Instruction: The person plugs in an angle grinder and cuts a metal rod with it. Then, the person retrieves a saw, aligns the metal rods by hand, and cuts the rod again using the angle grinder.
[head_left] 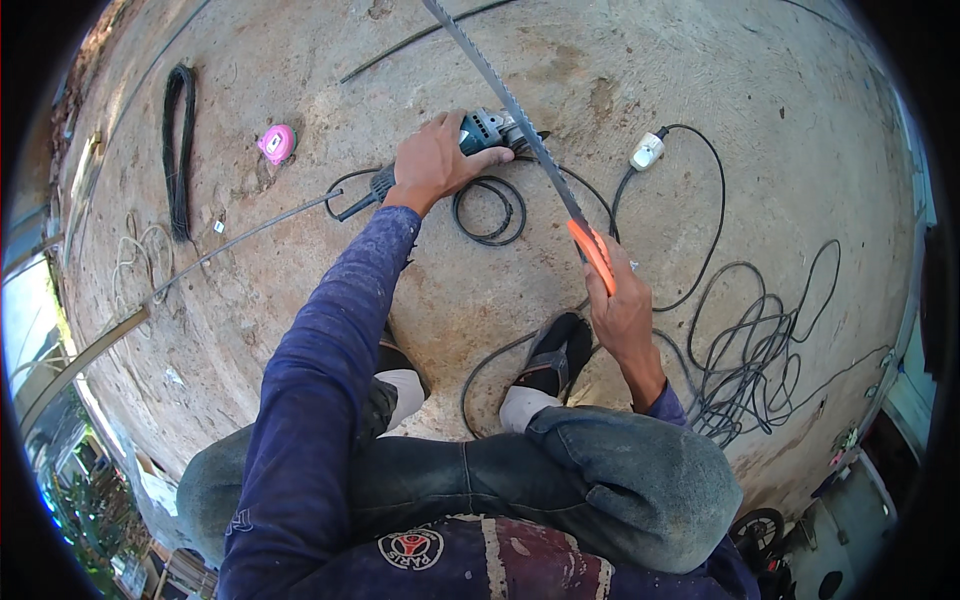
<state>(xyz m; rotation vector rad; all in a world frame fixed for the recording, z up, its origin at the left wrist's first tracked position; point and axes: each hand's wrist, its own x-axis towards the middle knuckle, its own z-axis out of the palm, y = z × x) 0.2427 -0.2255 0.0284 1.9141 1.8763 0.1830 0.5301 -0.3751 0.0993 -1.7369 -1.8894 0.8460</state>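
Observation:
My left hand (432, 165) lies over the teal angle grinder (483, 129), its fingers wrapped round the body and the thumb along the near side. The grinder rests on the concrete, its metal head pointing right and its dark rear end showing beyond my wrist. In my right hand (622, 310) is a hand saw (545, 155), gripped by its orange handle. The long toothed blade slants up and left, passing above the grinder's head and out at the top edge. How far the blade is from the grinder I cannot tell.
A coil of dark wire (178, 150) and a pink tape measure (277, 144) lie at the left. A thin metal rod (250, 232) reaches toward the grinder. A white plug connector (647, 151) and a tangled black cable (745, 370) are on the right. My feet (552, 360) are close below.

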